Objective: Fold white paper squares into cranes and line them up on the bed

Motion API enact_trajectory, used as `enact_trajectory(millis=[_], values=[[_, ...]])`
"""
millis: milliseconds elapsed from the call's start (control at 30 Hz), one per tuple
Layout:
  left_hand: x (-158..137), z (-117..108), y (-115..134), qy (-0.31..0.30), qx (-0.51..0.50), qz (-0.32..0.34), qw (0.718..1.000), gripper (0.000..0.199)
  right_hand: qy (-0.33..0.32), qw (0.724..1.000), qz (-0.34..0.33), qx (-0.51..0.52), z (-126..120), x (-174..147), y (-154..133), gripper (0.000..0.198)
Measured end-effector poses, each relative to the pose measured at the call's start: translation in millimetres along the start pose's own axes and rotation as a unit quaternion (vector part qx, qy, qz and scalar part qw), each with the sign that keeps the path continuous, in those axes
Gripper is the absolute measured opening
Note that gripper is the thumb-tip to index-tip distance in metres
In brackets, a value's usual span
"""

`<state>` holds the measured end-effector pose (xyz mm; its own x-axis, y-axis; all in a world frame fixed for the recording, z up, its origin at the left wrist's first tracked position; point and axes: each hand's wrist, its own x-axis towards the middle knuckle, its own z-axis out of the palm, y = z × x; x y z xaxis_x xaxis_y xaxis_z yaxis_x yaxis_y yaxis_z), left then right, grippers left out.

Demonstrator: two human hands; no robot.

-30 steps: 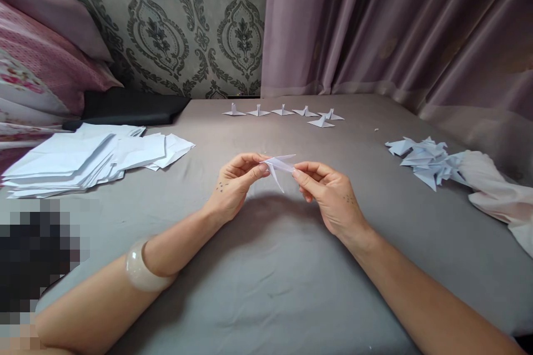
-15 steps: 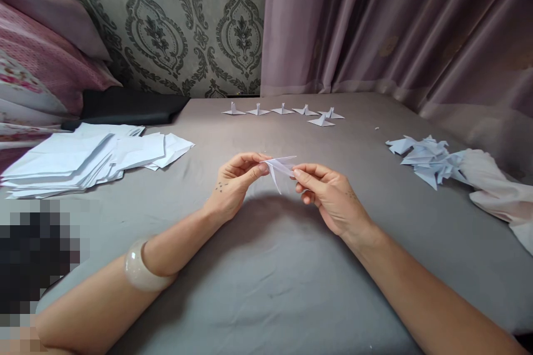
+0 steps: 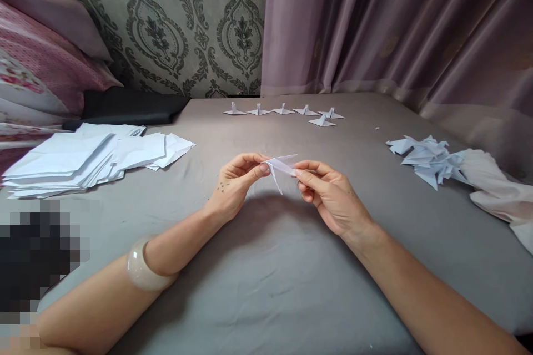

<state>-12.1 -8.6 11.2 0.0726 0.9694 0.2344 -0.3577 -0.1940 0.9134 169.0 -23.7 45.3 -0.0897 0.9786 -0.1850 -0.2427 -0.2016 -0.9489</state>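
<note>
White folded paper (image 3: 283, 165) bridges both pinching hands (image 3: 232, 184).

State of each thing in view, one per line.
Folded paper piece: creased, pointed flaps spread, held up off the surface
Left hand: pinching the piece's left end
Right hand: pinching its right end
Far paper figures: six, folded, set out with flaps spread
Right-hand pile: folded paper pieces, heaped
Paper stack: layered, edges uneven
Pale cloth: crumpled
Bangle: worn on left arm
Curtain: hanging in folds
</note>
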Motion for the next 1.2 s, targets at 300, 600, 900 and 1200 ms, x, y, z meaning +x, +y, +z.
enact_trajectory(millis=[300,600,900,1200], values=[[-1.2,2.4,1.7,0.006,0.032,0.037,0.999,0.008,0.001,1.000,0.013,-0.017,-0.3,-2.7,-0.3,0.024],[-2.0,2.2,0.3,0.016,0.068,0.062,0.996,0.008,-0.025,0.997,0.057,-0.039,0.1,-2.1,1.5,0.027],[-4.3,4.1,5.7,0.024,0.087,0.024,0.996,0.010,-0.040,0.990,0.045,-0.126,-0.7,-2.4,1.4,0.021],[-4.0,0.1,2.4,0.039,0.088,-0.011,0.995,0.013,-0.049,0.979,-0.021,-0.196,2.2,-3.1,3.6,0.017]])
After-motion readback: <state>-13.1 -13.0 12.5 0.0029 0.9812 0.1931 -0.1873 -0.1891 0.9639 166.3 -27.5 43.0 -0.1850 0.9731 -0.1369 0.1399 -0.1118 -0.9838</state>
